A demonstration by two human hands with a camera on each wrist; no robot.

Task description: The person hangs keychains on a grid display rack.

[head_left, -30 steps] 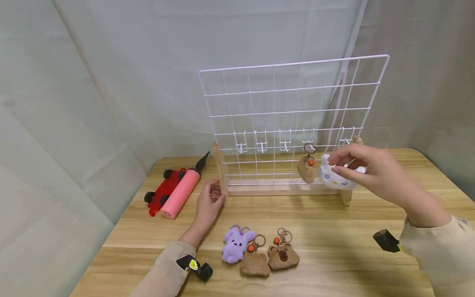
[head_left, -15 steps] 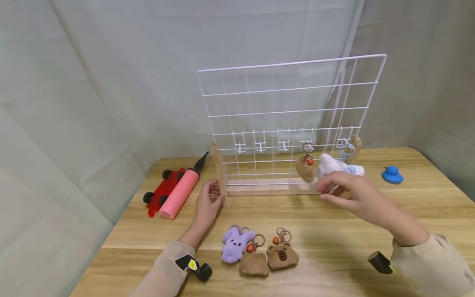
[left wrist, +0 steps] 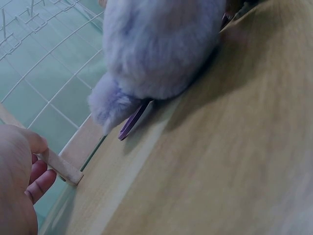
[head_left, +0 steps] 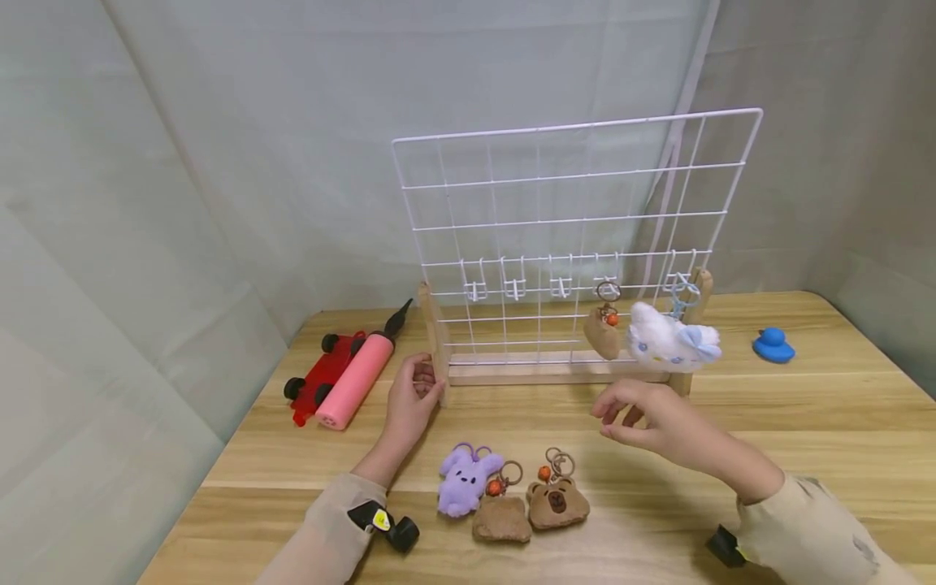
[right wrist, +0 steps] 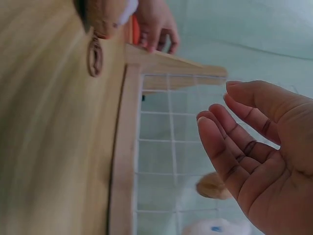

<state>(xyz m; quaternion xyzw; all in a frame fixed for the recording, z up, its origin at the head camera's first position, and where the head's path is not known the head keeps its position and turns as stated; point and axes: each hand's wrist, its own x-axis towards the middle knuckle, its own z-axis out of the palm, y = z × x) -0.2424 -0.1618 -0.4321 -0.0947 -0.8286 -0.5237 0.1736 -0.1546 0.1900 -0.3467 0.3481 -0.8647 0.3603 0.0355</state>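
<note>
My left hand [head_left: 412, 398] grips the left wooden leg [head_left: 433, 333] of a white wire grid rack [head_left: 539, 219]; the left wrist view shows the thumb against the wood. A white plush cat keychain [head_left: 661, 337] with a blue bow hangs by its light blue ring from the rightmost hook. Beside it, a brown plush keychain [head_left: 603, 333] hangs from the neighbouring hook. My right hand [head_left: 654, 418] is in front of and below them, fingers loosely bent and holding nothing. Nearer me lie a purple plush keychain [head_left: 462, 483], a brown plush keychain [head_left: 502, 520] and a bear-faced keychain [head_left: 558, 505].
A pink hand pump [head_left: 357, 382] and a red toy car [head_left: 322, 378] with black wheels lie left of the rack. To its right sits a blue rubber duck [head_left: 773, 345]. Several white hooks [head_left: 515, 288] line the grid. Grey cloth [head_left: 292, 162] hangs behind the table.
My right hand has let go of the white cat keychain, which now hangs on the hook, and has moved down and left towards me. The blue duck has come into view. My left hand stays put.
</note>
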